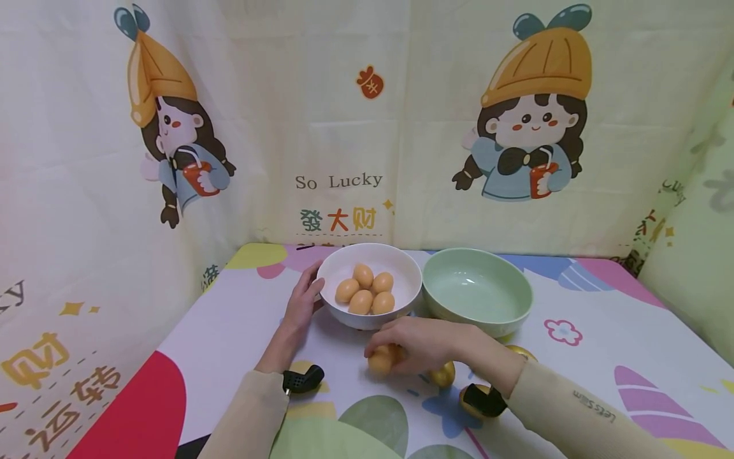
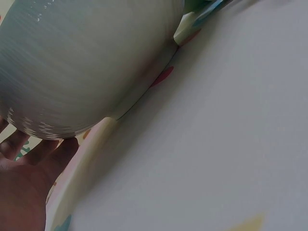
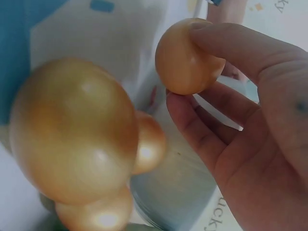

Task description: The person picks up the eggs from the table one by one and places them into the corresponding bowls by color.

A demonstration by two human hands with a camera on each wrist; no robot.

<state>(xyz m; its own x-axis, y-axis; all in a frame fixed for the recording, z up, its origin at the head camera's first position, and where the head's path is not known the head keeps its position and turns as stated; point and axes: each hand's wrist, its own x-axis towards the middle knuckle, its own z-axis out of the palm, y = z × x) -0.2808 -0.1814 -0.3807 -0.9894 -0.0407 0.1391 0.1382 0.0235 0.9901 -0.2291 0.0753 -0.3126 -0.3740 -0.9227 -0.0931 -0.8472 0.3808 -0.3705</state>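
Note:
A white bowl (image 1: 401,268) with several brown eggs (image 1: 361,302) in it stands on the table. My left hand (image 1: 302,298) holds the bowl at its left side, thumb at the rim; the left wrist view shows fingertips (image 2: 65,149) against the outer wall. In front of the bowl, my right hand (image 1: 427,341) grips a brown egg (image 1: 380,362) low over the table. Thumb and fingers pinch this egg (image 3: 178,62) in the right wrist view. Beside that hand lies a golden egg (image 1: 444,375), with another golden egg (image 1: 473,401) partly covered by the wrist strap.
A green bowl (image 1: 478,287) with nothing in it stands right of the white one, rims close together. Behind the right forearm a further golden egg (image 1: 522,352) shows in part. Patterned cloth (image 1: 338,127) hangs behind the printed table cover (image 1: 573,382).

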